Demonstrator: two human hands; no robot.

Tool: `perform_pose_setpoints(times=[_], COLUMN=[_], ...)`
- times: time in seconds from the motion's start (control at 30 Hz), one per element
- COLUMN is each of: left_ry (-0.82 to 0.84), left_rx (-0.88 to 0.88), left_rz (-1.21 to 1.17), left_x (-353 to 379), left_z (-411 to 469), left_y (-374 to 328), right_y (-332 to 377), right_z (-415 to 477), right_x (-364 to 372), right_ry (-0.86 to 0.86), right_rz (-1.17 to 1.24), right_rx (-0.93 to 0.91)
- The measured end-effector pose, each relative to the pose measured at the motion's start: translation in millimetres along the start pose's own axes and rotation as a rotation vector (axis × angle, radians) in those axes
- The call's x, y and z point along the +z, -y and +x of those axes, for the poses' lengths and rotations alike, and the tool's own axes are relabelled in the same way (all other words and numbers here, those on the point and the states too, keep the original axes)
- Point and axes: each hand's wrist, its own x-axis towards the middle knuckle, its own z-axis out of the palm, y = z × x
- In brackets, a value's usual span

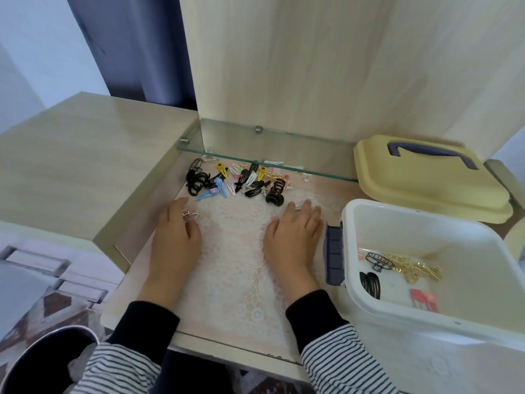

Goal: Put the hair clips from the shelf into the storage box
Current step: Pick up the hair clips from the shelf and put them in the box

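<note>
A pile of several hair clips (235, 182), black, blue, yellow and white, lies on the lace mat (235, 251) under a glass shelf (312, 166). A black claw clip (275, 191) sits at the pile's right end. My left hand (176, 237) rests on the mat just in front of the pile and pinches a silver metal clip (190, 216). My right hand (295, 234) lies flat with straight fingers, its tips touching a small pale clip (299, 206). The white storage box (350, 243) stands open to the right, holding black, gold and red clips (397, 268).
The box's yellow lid (426, 183) with a blue handle lies behind the box. A blue latch (333, 251) sticks out from the box's left wall, close to my right hand. A wooden cabinet top (85, 155) rises to the left, and a wooden back panel stands behind the shelf.
</note>
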Motion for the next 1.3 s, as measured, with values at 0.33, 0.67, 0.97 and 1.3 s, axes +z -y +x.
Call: perform_pose_setpoints(times=[0.33, 0.67, 0.97, 1.3], left_ry=[0.039, 0.010, 0.036, 0.057], left_rx=[-0.033, -0.057, 0.103, 0.180], left_rz=[-0.002, 0.009, 0.019, -0.120], left_x=[2, 4, -1, -12], left_z=[-3, -1, -1, -5], left_y=[2, 7, 3, -57], right_y=[1, 1, 14, 31], right_z=[-2, -3, -12, -39], right_x=[-3, -1, -10, -109], right_ry=[-0.215, -0.193, -0.190, -0.178], right_rz=[0.092, 0.066, 0.132, 0.497], right_rx=[-0.056, -0.083, -0.238, -0.495])
